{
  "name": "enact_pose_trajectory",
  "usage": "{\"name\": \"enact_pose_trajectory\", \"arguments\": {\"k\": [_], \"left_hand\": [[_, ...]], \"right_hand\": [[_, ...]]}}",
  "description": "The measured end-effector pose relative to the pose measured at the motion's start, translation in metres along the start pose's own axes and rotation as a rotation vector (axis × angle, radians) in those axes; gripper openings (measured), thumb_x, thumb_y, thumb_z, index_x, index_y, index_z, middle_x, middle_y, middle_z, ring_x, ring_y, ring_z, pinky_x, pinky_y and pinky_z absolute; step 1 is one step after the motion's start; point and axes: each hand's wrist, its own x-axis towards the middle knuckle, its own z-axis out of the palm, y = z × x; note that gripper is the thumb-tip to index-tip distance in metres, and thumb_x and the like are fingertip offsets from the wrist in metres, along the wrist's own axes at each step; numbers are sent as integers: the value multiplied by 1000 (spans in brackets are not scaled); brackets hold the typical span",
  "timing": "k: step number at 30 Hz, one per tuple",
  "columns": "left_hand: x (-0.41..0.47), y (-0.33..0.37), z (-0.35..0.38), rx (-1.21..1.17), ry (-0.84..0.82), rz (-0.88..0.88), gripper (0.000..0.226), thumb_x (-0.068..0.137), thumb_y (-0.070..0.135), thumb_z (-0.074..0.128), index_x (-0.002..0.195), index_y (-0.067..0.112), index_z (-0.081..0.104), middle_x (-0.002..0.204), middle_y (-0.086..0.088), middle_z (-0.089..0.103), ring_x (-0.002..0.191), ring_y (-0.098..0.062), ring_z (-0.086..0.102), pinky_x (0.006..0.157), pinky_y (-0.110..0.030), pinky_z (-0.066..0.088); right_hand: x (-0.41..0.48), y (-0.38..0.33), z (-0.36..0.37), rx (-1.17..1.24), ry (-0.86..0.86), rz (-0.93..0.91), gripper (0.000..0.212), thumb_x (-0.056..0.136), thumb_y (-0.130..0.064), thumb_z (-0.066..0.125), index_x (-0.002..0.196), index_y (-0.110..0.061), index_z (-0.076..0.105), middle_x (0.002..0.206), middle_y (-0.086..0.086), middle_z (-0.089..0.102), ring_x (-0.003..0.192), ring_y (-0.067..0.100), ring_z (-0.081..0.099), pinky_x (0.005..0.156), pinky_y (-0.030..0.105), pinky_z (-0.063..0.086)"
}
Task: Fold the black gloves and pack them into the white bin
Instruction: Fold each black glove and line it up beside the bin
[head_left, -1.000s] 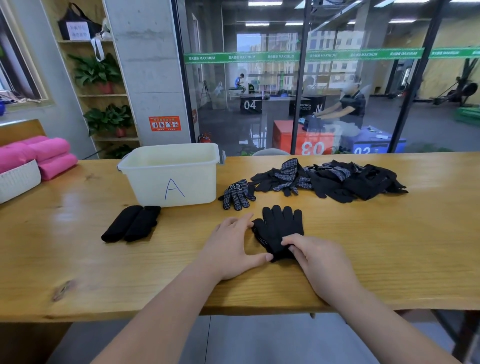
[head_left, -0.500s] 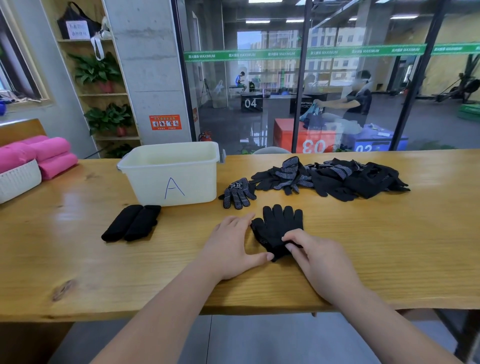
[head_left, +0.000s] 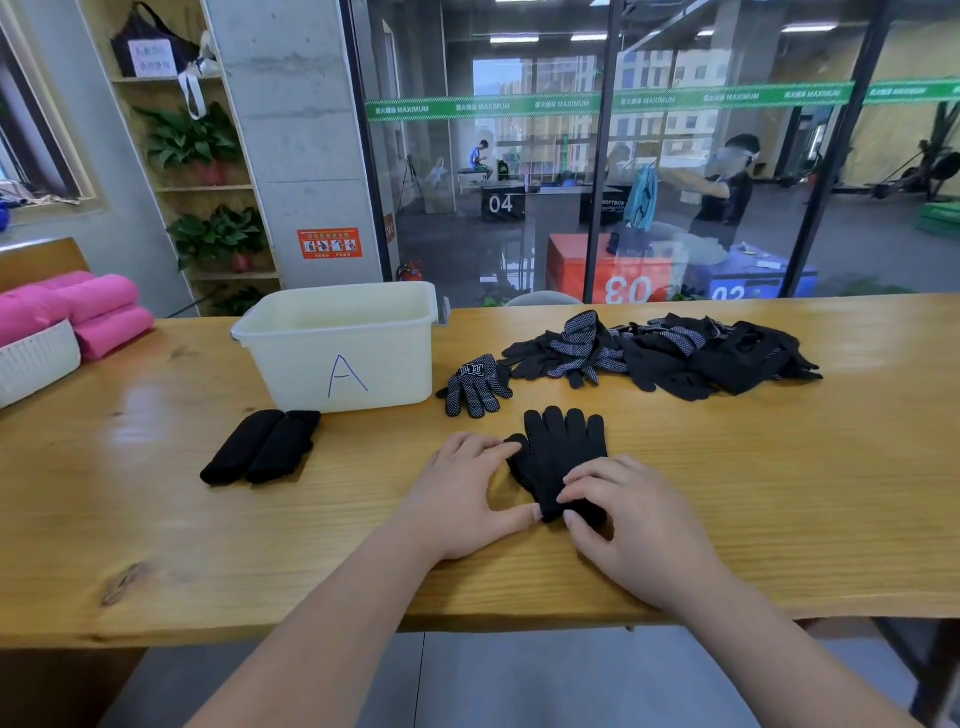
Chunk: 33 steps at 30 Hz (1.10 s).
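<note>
A black glove (head_left: 563, 447) lies flat on the wooden table (head_left: 779, 493), its fingers pointing away from me. My left hand (head_left: 462, 493) rests beside its left edge, fingertips touching the glove's thumb and my own thumb at the cuff. My right hand (head_left: 628, 519) has its thumb and forefinger curled onto the cuff end, pinching it. The white bin (head_left: 405, 364), marked "A", stands behind and to the left; nothing shows inside it. Two folded black gloves (head_left: 262, 447) lie in front of the bin.
A single dotted glove (head_left: 475, 387) lies between the bin and the flat glove. A pile of black gloves (head_left: 675, 353) spreads across the back right. Pink rolled towels (head_left: 98, 312) and a white basket (head_left: 36, 364) sit at far left.
My right hand slid left along the cuff, and its thumb and forefinger curled in to pinch it. My left hand stayed almost still.
</note>
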Motion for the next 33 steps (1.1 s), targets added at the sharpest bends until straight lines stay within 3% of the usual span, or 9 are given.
{"name": "enact_pose_trajectory", "arguments": {"k": [4, 9, 15, 21, 26, 28, 30, 33], "left_hand": [[0, 3, -2, -14, 11, -10, 101, 82, 85, 55, 165, 33, 29, 162, 14, 37, 152, -12, 20, 127, -45, 27], [-1, 5, -5, -23, -5, -22, 107, 83, 87, 54, 167, 31, 21, 164, 14, 39, 154, -10, 20, 127, -44, 26], [-1, 5, -6, -53, -22, -36, 112, 80, 86, 61, 168, 34, 16, 164, 12, 38, 155, -10, 19, 128, -43, 25], [-1, 3, -4, 26, -22, 11, 91, 87, 88, 46, 160, 35, 41, 164, 14, 37, 153, -9, 19, 128, -45, 25], [-1, 6, -1, 98, 43, -7, 79, 98, 79, 33, 157, 28, 46, 165, 11, 39, 154, -12, 23, 128, -40, 23], [-2, 7, -1, 108, 52, -1, 76, 99, 78, 33, 159, 33, 41, 166, 13, 35, 155, -13, 23, 128, -40, 22], [-1, 8, -1, 136, 37, 26, 75, 98, 79, 31, 160, 38, 40, 166, 17, 35, 154, -13, 24, 128, -41, 23], [2, 8, 0, 162, 13, 17, 80, 96, 82, 29, 158, 36, 45, 166, 19, 37, 154, -12, 25, 128, -41, 23]], "right_hand": [[4, 10, 3, 219, 21, 142, 16, 100, -40, 61, 107, -40, 76, 107, -31, 65, 109, -1, 58, 93, 22, 47], [13, 9, -5, 322, 124, 257, 14, 102, -36, 65, 110, -41, 75, 105, -31, 68, 102, -12, 59, 84, 4, 40], [5, 13, 3, 42, -36, -14, 17, 100, -37, 64, 111, -39, 77, 111, -28, 68, 104, 1, 58, 90, 30, 52], [5, 5, -6, -106, -71, -57, 23, 100, -45, 53, 110, -42, 74, 112, -27, 66, 105, 1, 58, 90, 28, 49], [18, 7, -10, 59, -74, 81, 28, 104, -49, 47, 109, -39, 72, 107, -27, 63, 103, 1, 55, 90, 28, 51], [28, 10, -5, 77, -53, 122, 25, 105, -43, 52, 120, -37, 71, 120, -26, 61, 115, 1, 55, 99, 27, 49], [43, 8, -1, 75, -80, 148, 35, 107, -38, 54, 139, -33, 64, 145, -21, 54, 136, 5, 48, 115, 28, 40], [69, 5, 6, 20, -332, 148, 59, 108, -47, 49, 163, -29, 35, 171, -12, 24, 158, 12, 20, 128, 35, 23]]}}
